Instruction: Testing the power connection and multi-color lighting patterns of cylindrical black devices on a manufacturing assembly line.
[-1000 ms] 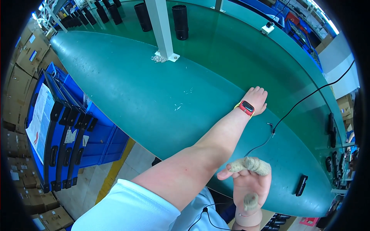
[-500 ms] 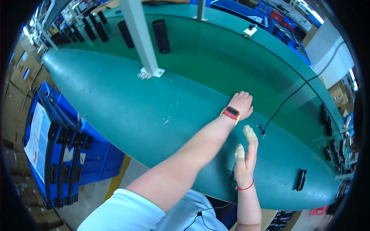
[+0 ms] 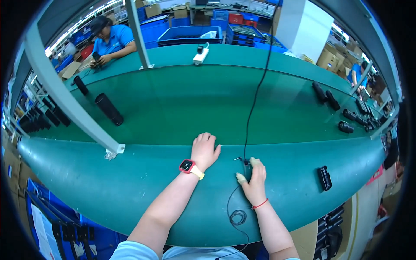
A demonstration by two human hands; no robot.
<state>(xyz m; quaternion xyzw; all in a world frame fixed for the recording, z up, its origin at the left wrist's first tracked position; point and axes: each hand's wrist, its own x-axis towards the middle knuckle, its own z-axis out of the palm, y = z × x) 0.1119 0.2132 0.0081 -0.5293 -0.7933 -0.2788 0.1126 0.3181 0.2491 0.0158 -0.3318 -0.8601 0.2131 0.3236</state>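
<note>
My left hand (image 3: 204,151) lies flat at the seam between the near green work surface and the darker green belt, fingers stretched out, holding nothing. It wears a red watch (image 3: 187,166) with a pale strap. My right hand (image 3: 255,182) rests to its right, beige covers on thumb and forefinger, the two apart. Beside its fingertips is the end of a hanging black cable (image 3: 255,104), with a small plug (image 3: 246,163). A thin black wire (image 3: 237,216) passes by the thumb, coils on the surface and runs down to my body.
A black plastic part (image 3: 324,178) lies at right. Black tubes (image 3: 109,109) stand on the belt (image 3: 182,99) at left; several black cylinders (image 3: 331,100) lie at far right. A grey post (image 3: 73,95) rises at left. A co-worker (image 3: 113,41) sits across, handling a dark object.
My view has swung up and levelled, bringing the far side and co-workers into sight. My right hand has come closer to the cable end; my left hand stays by the belt's edge.
</note>
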